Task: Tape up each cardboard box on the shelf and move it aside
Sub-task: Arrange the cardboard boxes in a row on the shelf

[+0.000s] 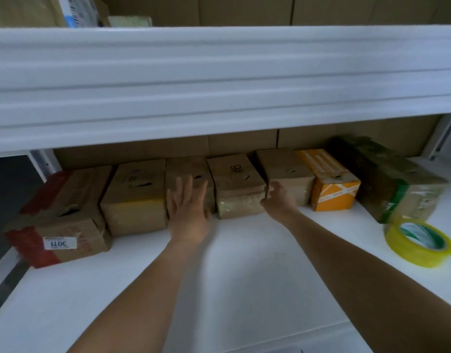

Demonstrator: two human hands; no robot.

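white shelving is filling our view, with a thick upper ledge hanging over the shelf (245, 263) we are working on. along its back a row of cardboard boxes is sitting edge to edge, from a red-taped box (58, 220) at the far left to a green-taped box (397, 184) at the far right, with an orange box (331, 184) beside it. we are reaching both arms in toward the middle of the row. our left hand (187, 210) is lying flat with fingers spread against the front of one plain box (188, 174), probably to steady it. our right hand (279, 197) is curling its fingers into the gap beside the box marked h6 (236, 184), seemingly to draw that one out. the tape roll (419, 242) is lying flat near the right edge, close enough to grab once a box is forward.
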